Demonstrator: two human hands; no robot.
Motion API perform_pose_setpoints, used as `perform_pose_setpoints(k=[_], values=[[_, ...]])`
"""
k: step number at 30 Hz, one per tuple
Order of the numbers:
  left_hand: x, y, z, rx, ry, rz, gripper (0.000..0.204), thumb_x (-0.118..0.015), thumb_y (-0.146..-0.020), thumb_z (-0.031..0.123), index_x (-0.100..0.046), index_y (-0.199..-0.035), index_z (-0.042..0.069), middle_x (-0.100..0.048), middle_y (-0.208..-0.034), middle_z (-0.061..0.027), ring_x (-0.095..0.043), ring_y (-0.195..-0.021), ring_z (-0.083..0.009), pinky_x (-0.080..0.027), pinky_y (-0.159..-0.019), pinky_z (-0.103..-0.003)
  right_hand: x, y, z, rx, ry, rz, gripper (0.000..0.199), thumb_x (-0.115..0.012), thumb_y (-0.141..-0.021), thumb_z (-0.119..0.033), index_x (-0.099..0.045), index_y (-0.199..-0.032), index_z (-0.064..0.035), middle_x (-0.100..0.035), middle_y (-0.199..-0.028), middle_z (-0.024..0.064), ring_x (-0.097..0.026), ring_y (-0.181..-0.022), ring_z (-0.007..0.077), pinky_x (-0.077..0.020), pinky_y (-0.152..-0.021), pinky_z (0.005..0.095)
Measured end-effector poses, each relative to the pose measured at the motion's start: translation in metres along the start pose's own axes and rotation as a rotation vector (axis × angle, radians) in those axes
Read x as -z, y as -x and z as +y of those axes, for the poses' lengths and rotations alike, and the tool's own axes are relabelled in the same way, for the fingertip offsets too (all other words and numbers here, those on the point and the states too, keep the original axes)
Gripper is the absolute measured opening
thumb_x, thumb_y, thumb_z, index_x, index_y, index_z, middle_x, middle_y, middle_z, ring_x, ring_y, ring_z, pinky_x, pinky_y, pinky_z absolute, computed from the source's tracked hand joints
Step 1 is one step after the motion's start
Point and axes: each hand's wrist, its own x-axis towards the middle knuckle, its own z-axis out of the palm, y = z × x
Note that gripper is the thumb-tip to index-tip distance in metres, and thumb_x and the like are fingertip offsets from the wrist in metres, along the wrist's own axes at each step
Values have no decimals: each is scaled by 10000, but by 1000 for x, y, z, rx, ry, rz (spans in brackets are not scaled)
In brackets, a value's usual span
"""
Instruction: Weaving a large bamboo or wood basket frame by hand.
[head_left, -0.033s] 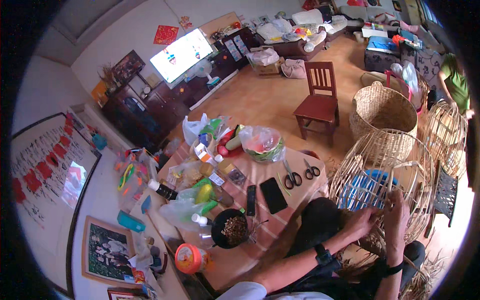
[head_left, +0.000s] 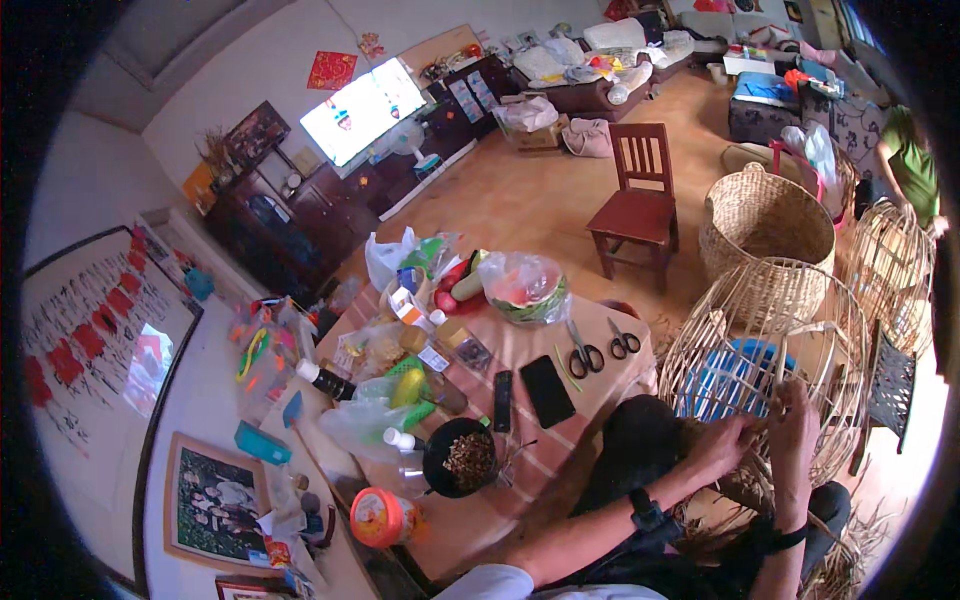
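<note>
An unfinished basket frame [head_left: 690, 345] of thin pale strips stands at my knees, its ribs bowed out and spaced apart. My left hand [head_left: 725, 445] is closed at its near side, fingertips pinching at a strip. Beside it my right hand [head_left: 793, 430] is raised, fingers bent and pressed together round the strips at the frame's edge. The fingertips of both hands are small and partly hidden, so the exact strip in each is hard to make out. Through the ribs shows a blue plastic basin [head_left: 735, 375]. Loose dry strips [head_left: 845, 555] lie near my right knee.
A table [head_left: 560, 455] at my left bears two pairs of scissors [head_left: 586, 358], a dark tablet [head_left: 547, 391], a black bowl of nuts [head_left: 468, 457] and an orange-lidded tub [head_left: 383, 517]. Beyond stand a tall woven basket [head_left: 720, 235] and a red chair [head_left: 632, 215]. A person in green [head_left: 908, 165] is far right.
</note>
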Motion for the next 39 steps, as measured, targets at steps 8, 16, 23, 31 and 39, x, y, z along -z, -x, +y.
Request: perform_pose_setpoints(k=[8,16,23,31,39], values=[[-2,4,6,50,-83,-41,309,-631,-977,32,-641,-1284,2,-712,-1114,-254,-692,-1038,-416,-532,-900,-470,19,6,23,-19,-303,-216,329,-675,-930,38,-601,-1241,-38,-709,-1051,202,-681,-796,294,-532,-706,392],[-5,5,-16,-89,4,31,288,-649,-997,79,-639,-1276,10,-722,-1066,-220,-699,-1031,-388,-537,-916,-462,35,5,-9,-112,-172,-264,282,-634,-895,41,-655,-1174,6,-702,-983,215,-691,-893,404,-537,-768,433],[-3,7,11,-49,19,132,201,-671,-973,70,-669,-1169,27,-729,-1004,-179,-718,-994,-352,-545,-886,-432,1,34,24,-83,-314,57,238,-632,-864,65,-652,-1085,-21,-649,-909,175,-645,-833,356,-523,-759,412],[23,4,0,-157,50,-36,160,-707,-947,87,-681,-1093,26,-733,-1006,-151,-707,-973,-364,-542,-868,-424,-5,110,28,-50,-283,193,246,-688,-802,53,-650,-1028,-35,-608,-862,62,-589,-785,185,-475,-687,316],[36,30,21,-457,-485,139,279,-670,-925,136,-689,-1191,54,-669,-1126,-131,-636,-1081,-296,-503,-992,-413,12,76,23,-359,-637,198,337,-702,-829,95,-631,-1127,-46,-595,-896,-11,-546,-763,86,-444,-656,244]])
